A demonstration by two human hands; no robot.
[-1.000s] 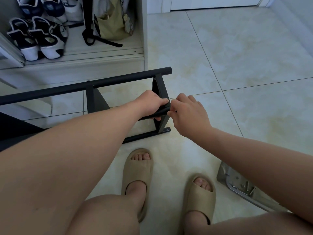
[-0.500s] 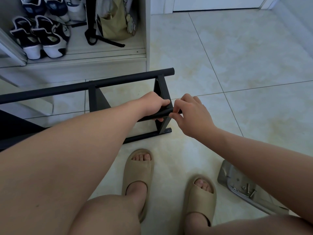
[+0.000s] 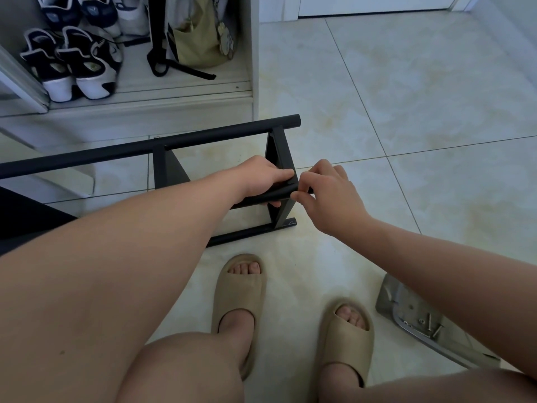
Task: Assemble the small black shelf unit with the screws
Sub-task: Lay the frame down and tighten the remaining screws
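The small black shelf unit (image 3: 180, 142) lies on its side on the tiled floor, with long round bars and flat black cross pieces. My left hand (image 3: 263, 178) is wrapped around the near bar next to the right end piece (image 3: 280, 146). My right hand (image 3: 327, 193) pinches at the very end of that same bar, fingertips together; whatever sits between them is too small to make out. A metal tray (image 3: 390, 301) at the lower right holds several loose screws (image 3: 430, 327).
A white shoe cabinet (image 3: 174, 103) with sneakers and a bag stands just behind the shelf. My two feet in beige slippers (image 3: 239, 298) are below the hands. Pale floor tiles stretch to the right and toward a white door.
My right hand has shifted slightly right along the bar's end and its fingers have turned a little. My left hand keeps its hold on the bar.
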